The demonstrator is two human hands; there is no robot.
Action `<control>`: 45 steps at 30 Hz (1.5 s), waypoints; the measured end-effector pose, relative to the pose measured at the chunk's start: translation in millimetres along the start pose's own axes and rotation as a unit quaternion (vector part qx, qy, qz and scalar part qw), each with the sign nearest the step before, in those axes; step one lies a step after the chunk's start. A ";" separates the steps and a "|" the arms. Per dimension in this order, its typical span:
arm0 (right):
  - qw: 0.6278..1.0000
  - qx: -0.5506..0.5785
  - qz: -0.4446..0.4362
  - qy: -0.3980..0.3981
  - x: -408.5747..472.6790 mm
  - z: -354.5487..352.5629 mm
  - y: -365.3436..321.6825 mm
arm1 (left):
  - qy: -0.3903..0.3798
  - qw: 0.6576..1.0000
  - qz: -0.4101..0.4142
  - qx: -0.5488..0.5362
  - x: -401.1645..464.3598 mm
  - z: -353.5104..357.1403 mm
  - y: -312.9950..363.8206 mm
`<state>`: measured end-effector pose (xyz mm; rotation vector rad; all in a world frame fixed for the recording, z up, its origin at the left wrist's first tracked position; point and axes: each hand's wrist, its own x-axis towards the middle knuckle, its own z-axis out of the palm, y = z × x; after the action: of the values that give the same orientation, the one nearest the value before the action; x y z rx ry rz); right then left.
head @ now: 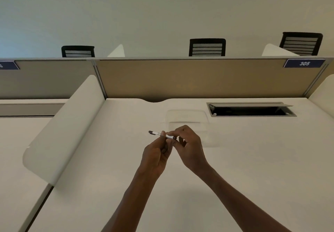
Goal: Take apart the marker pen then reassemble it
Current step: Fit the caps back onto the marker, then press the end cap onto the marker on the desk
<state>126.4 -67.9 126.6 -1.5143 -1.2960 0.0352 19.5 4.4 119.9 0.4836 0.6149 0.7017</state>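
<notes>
Head view, left hand and right hand fingers pinching slim white marker pen, smooth desk

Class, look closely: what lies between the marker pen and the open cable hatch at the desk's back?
Head view: only bare desk between marker pen and cable hatch.

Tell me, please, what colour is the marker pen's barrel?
White, with dark ends, on the marker pen, seen in the head view.
</notes>
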 end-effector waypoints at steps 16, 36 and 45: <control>0.992 -0.042 0.040 0.113 20.0 -40.3 14.8 | 0.059 0.718 0.179 0.670 28.4 -75.0 -51.1; 0.916 0.347 0.201 0.001 22.4 -39.5 -3.8 | 0.062 0.509 0.158 0.844 45.8 -139.9 -76.7; 0.771 0.546 0.328 -0.004 35.8 -33.3 -0.8 | 0.064 0.517 0.157 0.839 45.3 -139.5 -76.1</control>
<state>160.7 -65.1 161.3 -0.8162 -0.4472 1.0669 -11.7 14.2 -42.0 2.4549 1.2759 0.2204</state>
